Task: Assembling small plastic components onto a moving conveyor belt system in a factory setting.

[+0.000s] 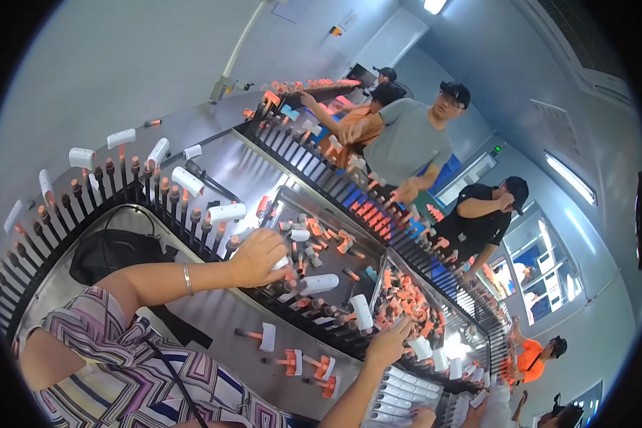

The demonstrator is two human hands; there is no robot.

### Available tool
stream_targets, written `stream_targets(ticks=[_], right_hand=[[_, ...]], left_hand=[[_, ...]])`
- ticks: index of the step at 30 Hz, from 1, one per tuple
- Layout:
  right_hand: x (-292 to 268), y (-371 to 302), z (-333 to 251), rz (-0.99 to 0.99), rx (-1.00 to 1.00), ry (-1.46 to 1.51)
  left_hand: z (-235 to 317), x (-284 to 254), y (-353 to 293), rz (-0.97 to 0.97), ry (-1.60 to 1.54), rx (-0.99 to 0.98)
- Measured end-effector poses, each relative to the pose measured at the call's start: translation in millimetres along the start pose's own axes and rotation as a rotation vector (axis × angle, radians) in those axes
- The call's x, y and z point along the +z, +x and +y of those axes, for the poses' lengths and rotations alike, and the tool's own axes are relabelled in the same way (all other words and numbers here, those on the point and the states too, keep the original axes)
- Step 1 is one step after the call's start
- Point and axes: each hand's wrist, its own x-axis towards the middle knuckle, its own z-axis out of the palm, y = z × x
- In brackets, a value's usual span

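My left hand (259, 258), with a bracelet at its wrist, is closed around a small white and orange piece (281, 265) above the black rack. Its fingers partly cover the piece. Farther right, my right hand (389, 344) reaches over the rack, fingertips drawn together beside a heap of orange parts (408, 303). What those fingers hold, if anything, is hidden. Between the hands, a white curved shell (362, 312) stands tilted on the rack, and another white shell (319, 284) lies near my left hand.
Black posts with orange tips (165, 187) curve around the left, several capped by white shells (227, 212). A metal tray (287, 196) holds loose parts. Orange-and-white pieces (293, 362) lie nearest me, and rows of white shells (405, 396) lower right. Co-workers (411, 132) stand across the line.
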Motion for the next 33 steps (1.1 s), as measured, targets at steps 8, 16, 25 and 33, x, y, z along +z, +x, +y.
stream_targets(ticks=[8, 16, 25, 33], right_hand=[[-1.5, -44.1, -32.8, 0.052, -0.129, 0.398], [-34.6, -72.2, -77.9, -0.204, -0.25, 0.76], [-104.0, -39.2, -61.1, 0.693, -0.296, 0.392], [-37.1, -78.5, -91.7, 0.008, -0.429, 0.401]], left_hand=[[26.5, -40.5, 4.3, -0.086, -0.008, 0.055], [41.4, -9.5, 24.0, -0.223, -0.15, 0.315], [15.0, -10.8, 2.4, 0.163, -0.128, 0.21], [-13.0, -56.7, -18.3, 0.15, 0.026, 0.129]])
